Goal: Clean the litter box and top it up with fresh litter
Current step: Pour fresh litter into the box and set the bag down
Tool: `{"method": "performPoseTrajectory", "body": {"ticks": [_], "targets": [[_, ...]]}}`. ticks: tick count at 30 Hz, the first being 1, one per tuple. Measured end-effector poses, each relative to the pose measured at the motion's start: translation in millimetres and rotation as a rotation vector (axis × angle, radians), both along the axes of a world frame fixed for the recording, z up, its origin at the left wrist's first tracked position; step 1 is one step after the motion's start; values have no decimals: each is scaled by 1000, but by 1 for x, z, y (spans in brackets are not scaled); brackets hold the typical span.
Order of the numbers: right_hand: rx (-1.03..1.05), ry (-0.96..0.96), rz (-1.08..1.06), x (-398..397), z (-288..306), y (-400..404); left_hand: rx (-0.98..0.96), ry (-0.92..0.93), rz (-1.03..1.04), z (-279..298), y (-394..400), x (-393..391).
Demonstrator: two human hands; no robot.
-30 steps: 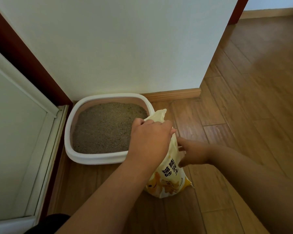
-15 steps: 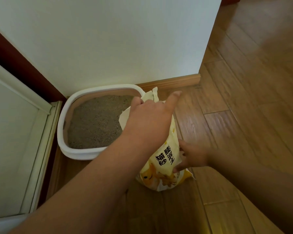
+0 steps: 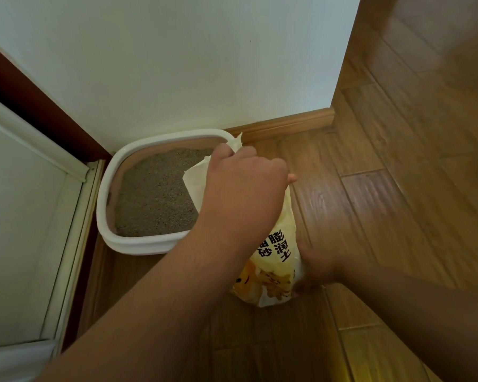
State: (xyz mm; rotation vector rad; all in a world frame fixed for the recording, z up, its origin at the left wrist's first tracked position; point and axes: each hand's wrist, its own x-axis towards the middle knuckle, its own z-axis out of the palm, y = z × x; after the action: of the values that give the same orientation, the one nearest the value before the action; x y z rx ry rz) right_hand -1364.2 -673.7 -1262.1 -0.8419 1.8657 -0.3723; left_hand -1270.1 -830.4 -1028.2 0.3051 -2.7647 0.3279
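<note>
A: Litter box [image 3: 138, 245] on floor [image 3: 370, 188] against wall [image 3: 177, 64], just left of both hands, grey litter [image 3: 155, 197] inside.
B: Litter bag [image 3: 273, 260]?
A: Upright on floor, just right of box, top leaning over box's right rim.
B: Left hand [image 3: 246, 186]?
A: Curled round bag's bunched top, gripping it.
B: Right hand [image 3: 315, 260]?
A: Low against bag's right side, touching it. Blurred, can't tell grip.
B: Anything else?
A: White door frame [image 3: 75, 172] left of box.
</note>
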Motion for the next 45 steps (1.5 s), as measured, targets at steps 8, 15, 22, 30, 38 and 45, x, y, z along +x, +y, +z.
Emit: {"method": "performPoseTrajectory", "body": {"ticks": [8,15,22,30,38,45], "targets": [[-101,-36,-80,1,-18,8,12,25,-62,-2,7,-8],[-151,-202,-157,5,3,12,85,174,-129,12,12,1],[-98,-247,-146,9,43,13,128,258,-133,43,-2,17],[-59,-78,-112,-2,135,10,175,363,28,85,-32,26],[75,240,-256,12,194,-22,387,381,39,107,-67,24],[178,352,-309,28,210,-44,513,396,81,104,-79,38]]}}
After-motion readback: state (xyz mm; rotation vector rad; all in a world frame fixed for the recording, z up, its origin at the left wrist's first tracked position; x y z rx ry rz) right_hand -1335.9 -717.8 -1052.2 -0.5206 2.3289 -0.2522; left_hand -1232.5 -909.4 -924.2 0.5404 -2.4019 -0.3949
